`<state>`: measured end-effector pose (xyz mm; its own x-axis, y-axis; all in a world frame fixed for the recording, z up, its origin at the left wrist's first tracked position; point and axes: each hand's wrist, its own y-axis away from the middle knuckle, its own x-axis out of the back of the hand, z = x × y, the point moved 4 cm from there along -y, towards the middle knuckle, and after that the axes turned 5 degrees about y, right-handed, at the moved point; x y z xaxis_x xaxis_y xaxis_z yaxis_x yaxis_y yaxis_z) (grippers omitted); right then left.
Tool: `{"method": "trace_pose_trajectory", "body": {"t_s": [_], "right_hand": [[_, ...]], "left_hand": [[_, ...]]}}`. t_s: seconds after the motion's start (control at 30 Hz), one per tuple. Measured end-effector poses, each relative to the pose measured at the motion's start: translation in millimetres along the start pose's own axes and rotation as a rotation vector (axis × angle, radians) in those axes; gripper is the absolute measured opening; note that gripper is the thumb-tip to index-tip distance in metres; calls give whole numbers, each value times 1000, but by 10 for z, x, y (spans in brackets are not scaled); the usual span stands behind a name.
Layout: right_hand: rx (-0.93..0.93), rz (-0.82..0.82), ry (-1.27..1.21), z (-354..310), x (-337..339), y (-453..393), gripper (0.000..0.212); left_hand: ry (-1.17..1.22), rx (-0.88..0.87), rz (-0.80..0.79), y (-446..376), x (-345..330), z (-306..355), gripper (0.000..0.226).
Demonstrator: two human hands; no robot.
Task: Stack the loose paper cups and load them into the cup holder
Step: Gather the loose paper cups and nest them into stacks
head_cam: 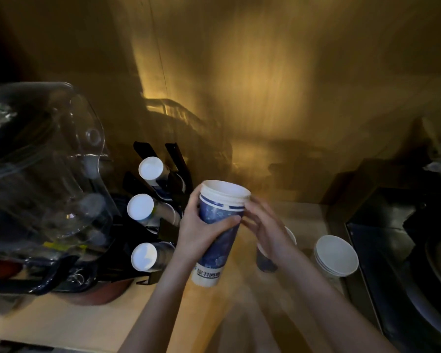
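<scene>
Head view, looking down at a wooden counter point(61, 324). The left hand point(201, 233) is wrapping its fingers around a tall nested stack of blue-patterned, white-rimmed paper cups point(218, 233), holding it tilted above the counter. The right hand point(264, 231), blurred, is hovering with fingers loosely spread just beside the stack's rim; whether it is touching cannot be told. A black slanted cup holder point(168, 200), already carrying three rows of cups, is standing just left of the stack. Two more loose cups are waiting to the right: a blue one point(265, 261) and a white nested group point(336, 256). Such cups are likely light, thin-walled and easily crushed; gripping mid-sleeve, gently, seems safest.
</scene>
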<state>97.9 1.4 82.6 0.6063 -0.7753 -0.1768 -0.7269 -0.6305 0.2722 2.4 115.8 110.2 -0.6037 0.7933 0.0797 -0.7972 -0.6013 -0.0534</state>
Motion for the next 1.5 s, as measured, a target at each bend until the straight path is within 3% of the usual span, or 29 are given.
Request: {"method": "trace_pose_trajectory", "body": {"t_s": [0.1, 0.2, 0.33, 0.5, 0.73, 0.83, 0.93, 1.13, 1.33, 1.5], "right_hand": [[80, 3, 292, -206, 31, 34, 70], [88, 30, 363, -268, 103, 48, 68], [55, 84, 305, -179, 269, 113, 65], [92, 202, 113, -269, 582, 234, 54], [323, 658, -226, -601, 1493, 617, 69], [394, 843, -155, -570, 1731, 875, 65], [366, 938, 126, -368, 1868, 1028, 63], [206, 924, 556, 107, 1938, 904, 76], [39, 675, 854, 490, 1944, 615, 90], [24, 581, 895, 614, 1935, 511, 91]], "left_hand": [[-232, -38, -38, 78, -188, -42, 88], [-311, -67, -44, 127, -302, -64, 90], [-232, -20, -122, 159, -391, -136, 86], [38, 222, -287, 199, -575, -261, 75], [260, 391, -342, 299, -948, -339, 47], [298, 429, -326, 306, -1076, -399, 38], [287, 443, -307, 324, -1178, -445, 43], [272, 488, -357, 353, -1356, -536, 49], [210, 489, -377, 380, -1455, -564, 49], [159, 487, -374, 395, -1479, -590, 64]]}}
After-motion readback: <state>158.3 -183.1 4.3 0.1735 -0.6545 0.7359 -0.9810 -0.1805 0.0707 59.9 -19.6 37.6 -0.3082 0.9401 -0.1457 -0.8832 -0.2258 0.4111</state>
